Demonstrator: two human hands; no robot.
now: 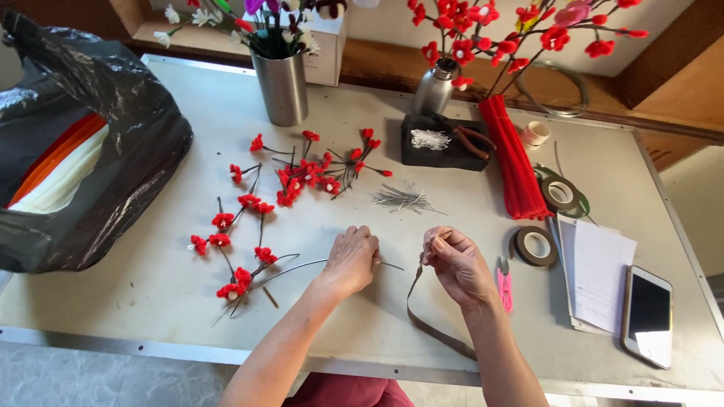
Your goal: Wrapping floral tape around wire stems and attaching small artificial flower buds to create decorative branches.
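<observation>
Red flowers (249, 202), brown tape strip (434, 328), pink snips (504, 285), black bag (113, 136).

Black plastic bag (113, 128) sitting far left, orange and cream sheets showing inside. Steel cup (283, 87) of flowers standing at back. Red pipe-cleaner bundle (516, 162) lying beside black tray (441, 143) holding pliers (471, 139). Smartphone (647, 316) lying bottom right, touching white paper (599, 275). Pink snips (504, 285) lying near tape roll (535, 246).

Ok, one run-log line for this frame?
left hand: pinches wire stem | right hand: holds brown tape strip | table: red flowers, tape rolls
</observation>
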